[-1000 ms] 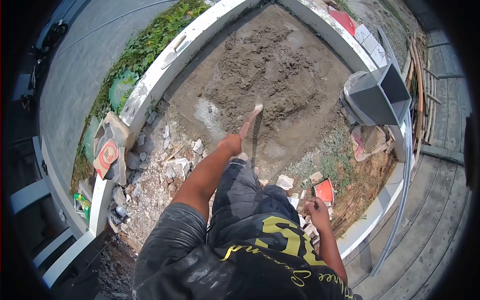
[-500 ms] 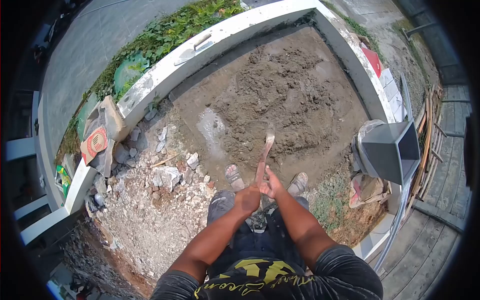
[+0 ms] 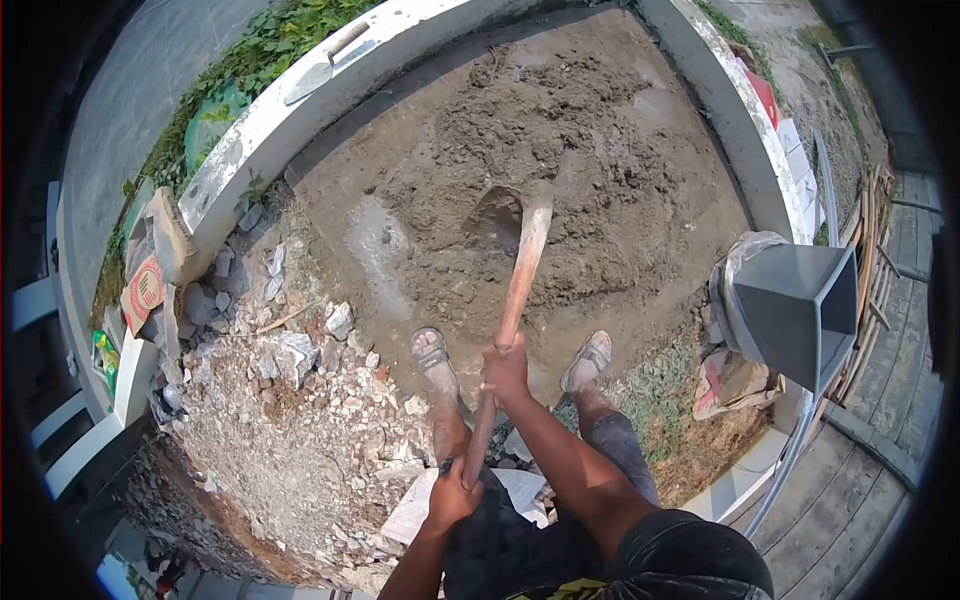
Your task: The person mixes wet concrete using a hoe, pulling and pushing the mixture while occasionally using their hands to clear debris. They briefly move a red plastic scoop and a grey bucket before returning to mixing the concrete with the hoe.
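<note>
A hoe with a worn wooden handle (image 3: 524, 270) slants up from my body into a heap of wet grey-brown mortar (image 3: 600, 200). My left hand (image 3: 455, 495) is closed round the handle near its lower end, by my thigh. Farther up, my right hand (image 3: 505, 370) wraps the same handle, between my sandalled feet. The hoe's head is sunk in the mix beside a dark hollow (image 3: 500, 218), so its blade is mostly hidden.
A low white wall (image 3: 250, 150) borders the mortar, with a trowel (image 3: 325, 65) lying on it. Broken rubble (image 3: 290, 430) covers the left side. At right stand a grey square duct-like container (image 3: 790, 300) and a crumpled sack (image 3: 735, 385).
My right hand, with fingers spread before, has closed on the handle. My left hand has moved down toward the handle's end. More of the handle shows, and a hollow appears in the mortar.
</note>
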Tool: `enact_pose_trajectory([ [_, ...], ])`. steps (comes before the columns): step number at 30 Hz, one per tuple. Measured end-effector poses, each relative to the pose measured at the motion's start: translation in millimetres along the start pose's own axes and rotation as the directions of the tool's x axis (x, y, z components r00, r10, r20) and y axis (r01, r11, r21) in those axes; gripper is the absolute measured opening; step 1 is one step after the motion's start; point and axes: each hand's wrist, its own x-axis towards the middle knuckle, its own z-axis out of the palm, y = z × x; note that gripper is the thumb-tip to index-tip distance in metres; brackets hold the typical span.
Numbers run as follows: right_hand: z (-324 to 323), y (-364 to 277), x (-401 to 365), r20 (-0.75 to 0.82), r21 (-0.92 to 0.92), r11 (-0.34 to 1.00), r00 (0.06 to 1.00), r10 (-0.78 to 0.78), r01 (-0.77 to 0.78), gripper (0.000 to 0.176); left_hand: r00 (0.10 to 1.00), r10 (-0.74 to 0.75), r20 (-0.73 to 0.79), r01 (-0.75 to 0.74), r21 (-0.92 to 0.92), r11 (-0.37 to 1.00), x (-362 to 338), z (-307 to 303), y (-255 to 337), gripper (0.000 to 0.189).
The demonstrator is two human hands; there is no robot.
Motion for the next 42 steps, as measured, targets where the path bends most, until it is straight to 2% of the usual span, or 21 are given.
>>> enact_pose_trajectory([
  [2, -15.6, -34.3, -4.0, -0.07, -0.226, 0.955, 0.975, -0.212, 0.192, 0.037, 0.993, 0.094, -0.073, -0.101, -0.1, 0.99, 24.9, 43.7, -12.2, 0.049],
  [4, -32.6, -88.4, -1.5, -0.061, -0.319, 0.842, 0.877, -0.477, 0.436, 0.04, 0.991, 0.13, -0.028, -0.13, -0.393, 0.91, 70.9, 71.6, 3.3, 0.036],
  [6, -35.9, -122.6, 26.5, -0.141, -0.514, 0.757, 0.83, -0.539, 0.404, 0.042, 0.994, 0.107, 0.014, -0.089, -0.456, 0.886, 112.5, 80.2, 39.7, 0.031],
  [9, -40.5, -129.1, 80.0, -0.131, -0.599, 0.736, 0.868, -0.479, 0.316, 0.045, 0.991, 0.132, 0.019, -0.098, -0.566, 0.818, 157.5, 111.6, 49.6, 0.023],
  [12, -44.8, -48.5, 128.6, -0.153, -0.681, 0.709, 0.911, -0.382, 0.183, 0.045, 1.0, -0.026, 0.002, 0.024, -0.518, 0.855, 158.9, 156.3, 16.2, 0.023],
  [15, -59.5, -21.8, 111.8, -0.154, -0.612, 0.772, 0.932, -0.327, 0.17, 0.048, 0.989, -0.08, 0.127, 0.128, -0.436, 0.891, 141.1, 162.6, 3.3, 0.027],
  [16, -67.1, -18.1, 95.4, -0.152, -0.596, 0.783, 0.932, -0.329, 0.179, 0.048, 0.995, -0.04, 0.089, 0.075, -0.441, 0.895, 128.0, 169.3, 2.5, 0.026],
  [18, -73.9, -21.2, 58.9, -0.121, -0.564, 0.797, 0.934, -0.337, 0.215, 0.048, 1.0, 0.027, -0.011, -0.029, -0.449, 0.893, 98.6, 184.4, -3.2, 0.024],
  [19, -73.5, -30.4, 44.9, -0.092, -0.557, 0.794, 0.932, -0.351, 0.244, 0.046, 0.999, 0.036, -0.012, -0.037, -0.423, 0.905, 91.3, 193.5, -10.9, 0.024],
  [21, -76.5, -55.5, 18.8, -0.043, -0.54, 0.788, 0.926, -0.376, 0.295, 0.041, 0.998, 0.07, 0.007, -0.06, -0.447, 0.892, 95.7, 173.0, 11.8, 0.032],
  [22, -73.3, -73.5, 16.9, -0.049, -0.532, 0.752, 0.872, -0.486, 0.389, 0.041, 0.996, 0.088, 0.023, -0.068, -0.46, 0.886, 104.0, 163.7, 25.5, 0.036],
  [23, -66.9, -97.1, 23.2, -0.057, -0.527, 0.705, 0.807, -0.587, 0.475, 0.041, 0.994, 0.102, -0.039, -0.108, -0.52, 0.847, 119.5, 160.2, 36.4, 0.036],
  [25, -58.4, -141.4, 48.9, -0.061, -0.587, 0.659, 0.786, -0.615, 0.47, 0.044, 0.99, 0.138, -0.035, -0.136, -0.513, 0.847, 163.1, 136.3, 67.3, 0.036],
  [27, -48.6, -165.4, 87.5, -0.107, -0.627, 0.661, 0.795, -0.597, 0.412, 0.042, 0.992, 0.122, 0.008, -0.087, -0.659, 0.748, 197.5, 122.2, 88.5, 0.032],
  [30, -55.2, -121.0, 159.9, -0.117, -0.673, 0.702, 0.905, -0.41, 0.232, 0.042, 1.0, -0.02, 0.007, 0.02, -0.618, 0.786, 204.6, 158.7, 78.5, 0.027],
  [32, -63.0, -78.3, 174.5, -0.096, -0.684, 0.688, 0.906, -0.412, 0.241, 0.044, 0.997, -0.072, 0.0, 0.059, -0.559, 0.827, 183.9, 154.7, 78.8, 0.023],
  [33, -68.5, -65.3, 169.5, -0.077, -0.7, 0.669, 0.906, -0.417, 0.249, 0.045, 0.995, -0.099, -0.007, 0.079, -0.543, 0.836, 171.5, 157.2, 80.7, 0.021],
  [35, -73.6, -66.2, 133.9, -0.074, -0.69, 0.698, 0.941, -0.331, 0.192, 0.046, 0.996, -0.067, 0.058, 0.088, -0.597, 0.798, 148.8, 179.6, 62.3, 0.021],
  [37, -79.3, -59.5, 94.4, -0.084, -0.694, 0.696, 0.941, -0.329, 0.182, 0.047, 0.998, -0.05, 0.035, 0.061, -0.636, 0.77, 117.6, 190.2, 51.4, 0.026],
  [40, -83.6, -80.6, 41.5, -0.044, -0.661, 0.7, 0.916, -0.398, 0.272, 0.044, 0.994, -0.029, 0.103, 0.082, -0.558, 0.826, 85.6, 182.5, 54.3, 0.028],
  [42, -86.1, -109.3, 17.4, -0.025, -0.62, 0.696, 0.877, -0.479, 0.362, 0.042, 0.996, 0.046, 0.074, 0.003, -0.549, 0.836, 101.3, 174.3, 70.6, 0.03],
])
